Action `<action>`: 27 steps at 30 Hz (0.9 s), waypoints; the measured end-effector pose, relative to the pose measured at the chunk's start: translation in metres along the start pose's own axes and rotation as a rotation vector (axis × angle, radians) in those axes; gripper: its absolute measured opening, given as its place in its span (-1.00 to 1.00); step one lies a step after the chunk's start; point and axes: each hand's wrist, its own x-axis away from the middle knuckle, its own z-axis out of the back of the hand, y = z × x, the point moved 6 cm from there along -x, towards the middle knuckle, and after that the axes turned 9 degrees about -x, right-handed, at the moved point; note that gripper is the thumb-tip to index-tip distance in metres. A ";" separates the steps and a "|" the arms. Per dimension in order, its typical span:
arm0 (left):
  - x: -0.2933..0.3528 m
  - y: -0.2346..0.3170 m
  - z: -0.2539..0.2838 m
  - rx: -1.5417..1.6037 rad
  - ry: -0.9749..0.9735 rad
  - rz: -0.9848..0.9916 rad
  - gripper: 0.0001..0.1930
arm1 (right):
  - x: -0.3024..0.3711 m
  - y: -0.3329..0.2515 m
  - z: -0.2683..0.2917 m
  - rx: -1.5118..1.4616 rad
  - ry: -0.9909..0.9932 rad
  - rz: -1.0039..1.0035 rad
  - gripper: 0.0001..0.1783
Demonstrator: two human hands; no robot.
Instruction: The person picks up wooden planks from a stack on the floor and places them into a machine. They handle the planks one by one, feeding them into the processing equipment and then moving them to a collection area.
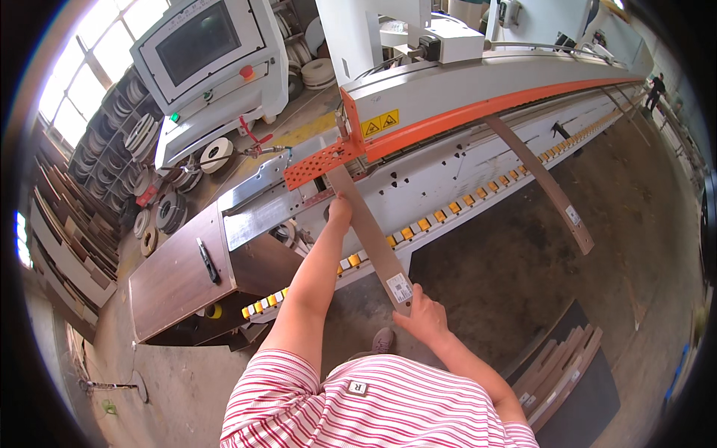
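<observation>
A long narrow brown board (364,220) with a white label near its near end lies across the machine's side. Its far end reaches under the orange guard (321,166). My left hand (340,209) is at the board's left edge near that end, closed on it, with most fingers hidden. At the near end, beside the label, my right hand (423,315) grips the board, thumb on the near edge. Farther right, a second labelled brown board (539,175) sticks out from under the machine's orange rail (478,116).
Yellow-and-white rollers (424,224) line the machine's front edge. A control panel (200,45) stands at the far left. On a brown cabinet (179,276) lies a utility knife (208,260). Stacked strips (560,366) are at lower right. A person (656,91) stands far right.
</observation>
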 end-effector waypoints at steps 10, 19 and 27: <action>0.017 0.032 -0.037 0.070 -0.068 0.025 -0.32 | -0.012 0.027 0.027 -0.014 0.057 0.088 -0.14; -0.020 0.056 -0.106 0.309 -0.040 -0.021 -0.45 | -0.031 0.055 0.082 0.071 0.104 0.011 -0.22; 0.038 0.113 -0.053 -0.403 0.216 -0.830 -0.62 | 0.076 0.100 0.087 -0.012 0.851 0.034 -0.35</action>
